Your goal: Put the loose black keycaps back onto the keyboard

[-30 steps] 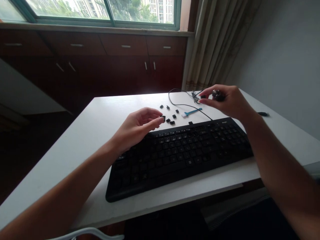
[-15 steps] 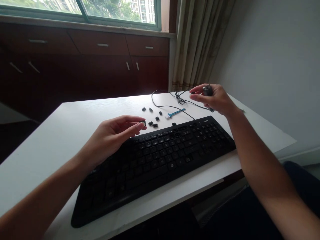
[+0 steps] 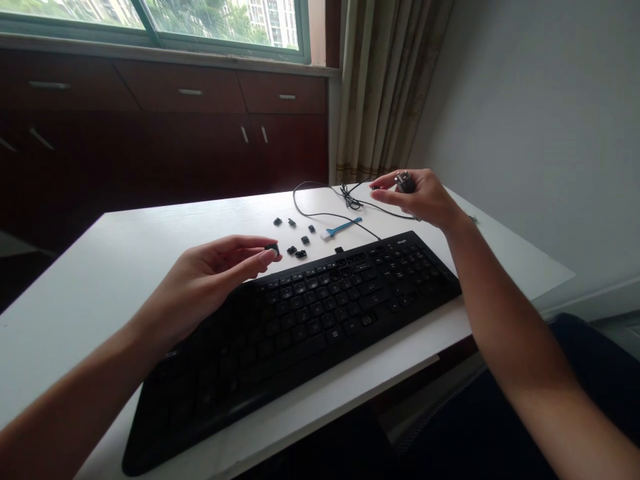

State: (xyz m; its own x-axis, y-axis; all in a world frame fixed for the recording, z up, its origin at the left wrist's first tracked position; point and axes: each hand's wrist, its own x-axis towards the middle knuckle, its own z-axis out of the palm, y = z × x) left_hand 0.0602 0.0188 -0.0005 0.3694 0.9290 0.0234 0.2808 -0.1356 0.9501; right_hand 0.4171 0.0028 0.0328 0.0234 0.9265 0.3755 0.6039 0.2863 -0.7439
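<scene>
At the keyboard (image 3: 300,320) on the white counter (image 3: 520,267), head view: left hand (image 3: 213,270) and right hand (image 3: 425,197) both pinching.
Over the keyboard's far edge, toward its left end, the left grip pinches a black keycap (image 3: 271,249) between thumb and fingers; past the far edge, toward the right end, the right grip pinches a small dark piece (image 3: 376,188), with a metal-tipped tool (image 3: 406,182) tucked inside. Behind the keyboard lie loose black parts (image 3: 305,239), a blue brush (image 3: 341,228) and a cable (image 3: 320,215).

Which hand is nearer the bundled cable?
Right. The right hand is just right of the bundled cable in view; the left hand is farther off, to its left and nearer the camera.
</scene>
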